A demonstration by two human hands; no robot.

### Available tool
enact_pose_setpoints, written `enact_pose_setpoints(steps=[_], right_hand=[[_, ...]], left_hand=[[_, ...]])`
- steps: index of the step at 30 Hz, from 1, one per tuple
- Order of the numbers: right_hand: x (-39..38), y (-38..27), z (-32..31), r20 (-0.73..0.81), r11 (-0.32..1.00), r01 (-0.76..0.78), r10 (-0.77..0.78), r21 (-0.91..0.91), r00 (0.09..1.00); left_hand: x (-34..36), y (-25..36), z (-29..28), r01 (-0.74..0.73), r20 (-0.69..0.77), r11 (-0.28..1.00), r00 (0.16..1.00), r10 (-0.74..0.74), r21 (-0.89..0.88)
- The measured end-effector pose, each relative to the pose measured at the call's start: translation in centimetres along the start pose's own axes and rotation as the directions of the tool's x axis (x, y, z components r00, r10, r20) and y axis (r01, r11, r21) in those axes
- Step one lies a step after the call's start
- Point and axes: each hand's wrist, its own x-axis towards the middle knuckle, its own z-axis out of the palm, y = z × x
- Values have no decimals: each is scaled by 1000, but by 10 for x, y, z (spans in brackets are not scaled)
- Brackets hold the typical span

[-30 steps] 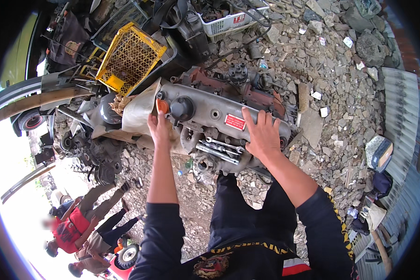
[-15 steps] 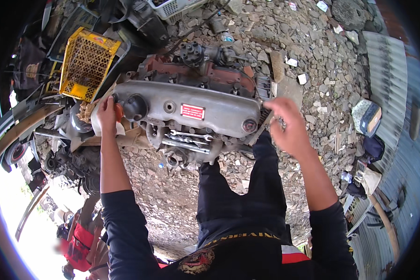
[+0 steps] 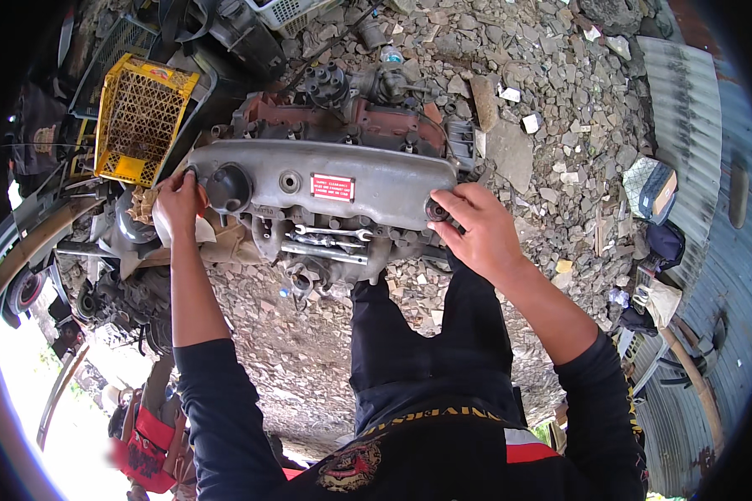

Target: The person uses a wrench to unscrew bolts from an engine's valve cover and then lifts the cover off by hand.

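A long silver engine valve cover (image 3: 267,167) lies on an engine with a rusty red-brown block (image 3: 384,121). It has a red-and-white label (image 3: 332,187) and a black round cap (image 3: 227,185). My left hand (image 3: 178,202) is closed on the cover's left end, beside a partly hidden orange piece (image 3: 201,197). My right hand (image 3: 476,227) has its fingers closed round the right end, at a dark round fitting (image 3: 436,209). Below the cover, wrenches (image 3: 330,233) and a metal tube (image 3: 326,253) rest on the engine.
A yellow crate (image 3: 139,117), white basket (image 3: 288,12) and greasy parts pile at left. Rubble (image 3: 543,83) surrounds the engine. Corrugated sheets (image 3: 677,125), a box (image 3: 650,188) and bags lie at right. A person in red (image 3: 146,451) is at lower left.
My right hand has moved from atop the cover, out past its right end, and onto that end. My left hand stays at the left end. The view has shifted.
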Motion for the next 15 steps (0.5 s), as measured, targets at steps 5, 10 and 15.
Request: enact_pose_setpoints(steps=[5, 10, 15], right_hand=[[2, -10, -21, 53, 923, -251, 246, 292, 968], [-11, -8, -28, 148, 574, -433, 475, 695, 867], [-59, -22, -4, 308, 330, -585, 607, 741, 732]], left_hand=[[0, 7, -13, 28, 45, 989, 998, -35, 144], [3, 12, -13, -19, 101, 959, 995, -11, 284], [14, 6, -15, -83, 164, 945, 986, 32, 316]])
